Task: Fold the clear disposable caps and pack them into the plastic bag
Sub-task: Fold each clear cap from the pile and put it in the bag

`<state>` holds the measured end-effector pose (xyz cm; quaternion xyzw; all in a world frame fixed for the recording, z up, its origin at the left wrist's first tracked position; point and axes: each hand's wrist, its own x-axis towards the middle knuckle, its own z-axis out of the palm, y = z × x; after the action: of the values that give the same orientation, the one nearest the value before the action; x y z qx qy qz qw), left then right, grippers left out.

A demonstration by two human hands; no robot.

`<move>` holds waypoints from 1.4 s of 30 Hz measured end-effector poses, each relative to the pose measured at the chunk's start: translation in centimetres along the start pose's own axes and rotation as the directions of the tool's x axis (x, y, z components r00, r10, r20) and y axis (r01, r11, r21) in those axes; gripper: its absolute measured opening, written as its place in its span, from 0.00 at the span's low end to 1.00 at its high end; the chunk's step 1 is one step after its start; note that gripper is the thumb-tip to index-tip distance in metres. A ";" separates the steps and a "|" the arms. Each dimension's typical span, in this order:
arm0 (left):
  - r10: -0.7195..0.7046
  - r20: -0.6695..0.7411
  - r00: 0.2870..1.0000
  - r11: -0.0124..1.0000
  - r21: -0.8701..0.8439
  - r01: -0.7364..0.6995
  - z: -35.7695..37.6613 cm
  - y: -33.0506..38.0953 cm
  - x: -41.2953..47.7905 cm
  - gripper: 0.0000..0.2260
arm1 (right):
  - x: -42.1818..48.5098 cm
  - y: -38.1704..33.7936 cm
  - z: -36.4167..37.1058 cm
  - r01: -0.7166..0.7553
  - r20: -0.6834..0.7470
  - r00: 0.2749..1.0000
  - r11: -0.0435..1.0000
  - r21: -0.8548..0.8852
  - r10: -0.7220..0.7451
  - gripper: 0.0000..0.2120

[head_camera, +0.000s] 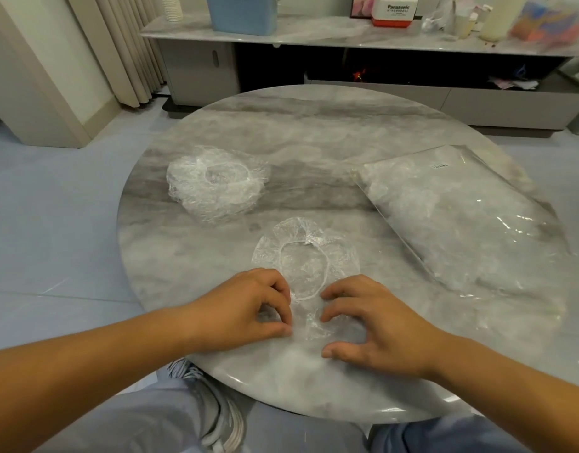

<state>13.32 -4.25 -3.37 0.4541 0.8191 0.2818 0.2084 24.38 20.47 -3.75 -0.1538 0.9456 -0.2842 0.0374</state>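
One clear disposable cap (306,256) lies spread flat on the round marble table (314,125), elastic ring facing up. My left hand (248,305) pinches the cap's near edge between thumb and curled fingers. My right hand (373,325) sits just right of it, its curled fingertips on the near edge of the cap and its thumb spread apart on the table. A heap of several clear caps (216,181) rests at the left middle of the table. The clear plastic bag (461,217), stuffed with caps, lies on the right.
Behind the table runs a low marble-topped cabinet (347,37) carrying a blue bin (242,14), a white and red box (394,11) and bottles. My knees and a grey shoe (222,416) show under the near table edge. The floor is pale blue.
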 end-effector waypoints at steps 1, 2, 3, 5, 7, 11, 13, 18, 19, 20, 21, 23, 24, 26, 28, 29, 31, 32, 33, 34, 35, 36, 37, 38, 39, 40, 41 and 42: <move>-0.023 -0.001 1.000 0.998 -0.053 0.023 -0.1 0.1 0.0 0.03 | 0.0 0.0 0.1 -0.005 -0.009 1.000 1.000 0.005 0.005 0.22; -0.044 -0.001 0.999 0.993 -0.107 0.044 -0.1 0.2 0.0 0.02 | 0.0 -0.1 0.1 -0.013 -0.018 1.000 1.000 0.012 0.013 0.22; -0.062 0.000 0.998 0.985 -0.159 0.061 -0.2 0.3 0.0 0.02 | 0.1 -0.1 0.2 -0.020 -0.030 0.999 1.000 0.017 0.020 0.22; -0.079 -0.006 0.997 0.972 -0.224 0.075 -0.3 0.5 0.0 0.01 | 0.3 -0.2 0.2 -0.027 -0.060 0.998 1.000 0.012 0.028 0.21; -0.090 -0.011 0.996 0.967 -0.241 0.085 -0.6 0.6 0.1 0.02 | 0.6 -0.3 0.2 -0.020 -0.100 0.995 1.000 0.010 0.021 0.17; -0.157 0.031 0.987 0.954 -0.253 0.159 -1.3 0.9 0.0 0.04 | 0.9 -0.7 -0.4 -0.069 -0.098 0.992 0.993 0.100 0.079 0.13; -0.192 0.034 0.981 0.937 -0.291 0.193 -1.5 0.9 0.0 0.05 | 1.0 -1.0 -0.7 -0.144 -0.039 0.988 0.979 0.143 0.151 0.10; -0.280 0.059 0.958 0.825 -0.497 0.271 -1.4 1.7 0.4 0.11 | 1.9 -1.7 -1.0 -0.281 -0.004 0.955 0.906 0.317 0.297 0.10; -0.307 0.046 0.951 0.808 -0.515 0.286 -1.3 1.8 0.6 0.14 | 2.2 -1.8 -0.9 -0.315 -0.003 0.942 0.884 0.344 0.336 0.11; -0.333 0.019 0.943 0.808 -0.511 0.295 -1.1 1.6 0.8 0.14 | 2.5 -1.9 -0.9 -0.347 0.002 0.928 0.865 0.362 0.372 0.12; -0.362 -0.016 0.932 0.817 -0.487 0.309 -0.9 1.5 1.1 0.14 | 2.8 -1.9 -0.8 -0.379 0.011 0.915 0.850 0.365 0.403 0.12; -0.414 -0.072 0.908 0.839 -0.416 0.350 -0.5 1.0 1.7 0.11 | 3.3 -1.7 -0.7 -0.429 0.025 0.896 0.850 0.305 0.444 0.12; -0.433 -0.095 0.896 0.847 -0.383 0.369 -0.4 0.7 2.0 0.10 | 3.5 -1.6 -0.6 -0.445 0.023 0.890 0.857 0.258 0.455 0.11; -0.449 -0.140 0.883 0.864 -0.321 0.388 -0.4 0.4 2.3 0.08 | 3.8 -1.4 -0.3 -0.459 -0.017 0.884 0.872 0.171 0.468 0.07; -0.427 -0.174 0.887 0.893 -0.236 0.384 -0.5 0.2 2.5 0.09 | 4.0 -1.3 -0.3 -0.466 -0.088 0.876 0.879 0.102 0.474 0.07; -0.413 -0.183 0.892 0.904 -0.199 0.378 -0.5 0.2 2.7 0.09 | 3.9 -1.2 -0.5 -0.464 -0.129 0.873 0.882 0.081 0.471 0.09; -0.398 -0.190 0.898 0.915 -0.149 0.374 -0.5 0.1 2.8 0.09 | 3.7 -1.3 -0.6 -0.405 -0.230 0.887 0.914 0.030 0.401 0.12; -0.392 -0.188 0.900 0.919 -0.129 0.373 -0.5 0.0 3.0 0.09 | 3.6 -1.3 -0.6 -0.345 -0.278 0.902 0.939 0.000 0.331 0.12; -0.386 -0.188 0.903 0.922 -0.105 0.372 -0.5 0.0 3.0 0.09 | 3.4 -1.4 -0.5 -0.272 -0.308 0.917 0.962 -0.017 0.254 0.11; -0.379 -0.187 0.906 0.925 -0.080 0.371 -0.4 -0.1 3.1 0.09 | 3.3 -1.6 -0.5 -0.201 -0.312 0.932 0.979 -0.019 0.185 0.10; -0.374 -0.187 0.908 0.927 -0.061 0.370 -0.4 -0.1 3.1 0.08 | 3.2 -1.8 -0.4 -0.137 -0.296 0.947 0.990 -0.017 0.126 0.08; -0.371 -0.189 0.909 0.928 -0.050 0.369 -0.4 -0.2 3.2 0.08 | 3.1 -1.9 -0.3 -0.083 -0.267 0.961 0.996 -0.019 0.075 0.07; -0.372 -0.193 0.908 0.928 -0.047 0.370 -0.4 -0.2 3.2 0.07 | 3.1 -2.0 -0.1 -0.048 -0.224 0.974 0.999 -0.017 0.043 0.07; -0.377 -0.200 0.905 0.926 -0.055 0.373 -0.4 -0.1 3.2 0.07 | 3.1 -2.1 0.0 -0.039 -0.168 0.985 0.999 -0.007 0.037 0.07; -0.384 -0.211 0.899 0.923 -0.068 0.378 -0.4 0.0 3.2 0.06 | 3.1 -2.1 0.1 -0.053 -0.112 0.992 0.999 0.009 0.054 0.08; -0.388 -0.227 0.893 0.922 -0.078 0.380 -0.4 0.2 3.2 0.06 | 3.1 -2.0 0.2 -0.080 -0.070 0.994 0.996 0.025 0.082 0.09; -0.388 -0.250 0.887 0.921 -0.087 0.379 -0.5 0.4 3.2 0.07 | 3.1 -1.9 0.2 -0.105 -0.050 0.993 0.994 0.042 0.107 0.09; -0.380 -0.273 0.884 0.925 -0.094 0.369 -0.5 0.8 3.1 0.07 | 3.1 -1.8 0.2 -0.123 -0.045 0.991 0.991 0.058 0.126 0.10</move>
<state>11.97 -1.34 -2.71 0.2378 0.9069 0.3152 0.1473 21.97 17.98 -2.91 -0.0865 0.9457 -0.3111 0.0365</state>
